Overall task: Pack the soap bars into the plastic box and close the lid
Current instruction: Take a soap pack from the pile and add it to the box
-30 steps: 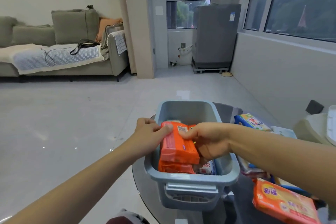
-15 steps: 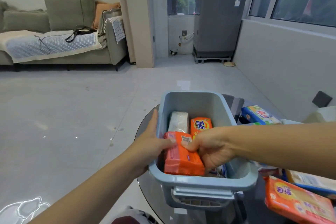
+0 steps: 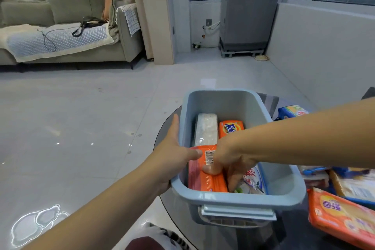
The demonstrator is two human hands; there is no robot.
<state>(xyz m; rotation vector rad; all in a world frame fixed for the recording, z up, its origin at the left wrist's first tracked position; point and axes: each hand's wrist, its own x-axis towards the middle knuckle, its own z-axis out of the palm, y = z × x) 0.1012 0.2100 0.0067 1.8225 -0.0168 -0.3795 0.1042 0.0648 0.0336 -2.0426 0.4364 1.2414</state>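
Plastic box: a grey-blue open box (image 3: 239,197) stands on a dark round glass table (image 3: 174,207); no lid is on it.
Right hand: the right hand (image 3: 229,160) reaches down into the box, thumb and fingers curled round the near end of an orange soap bar (image 3: 205,178), thumb on top, fingers down its right side.
Left hand: the left hand (image 3: 174,154) clasps the box's left wall, fingers outside, thumb hooked over the rim and touching the same orange bar.
Held bar: lies flat in the near left corner of the box, barcode up.
Soap in box, counted: four visible: the held orange bar, a white bar (image 3: 206,129) behind it, an orange Tide bar (image 3: 231,128) beside that, a white-wrapped bar (image 3: 253,180) under the right hand.
Soap on table: an orange pack (image 3: 341,215) at near right, a blue pack (image 3: 292,110) behind the right forearm; others between them are too jumbled to count.
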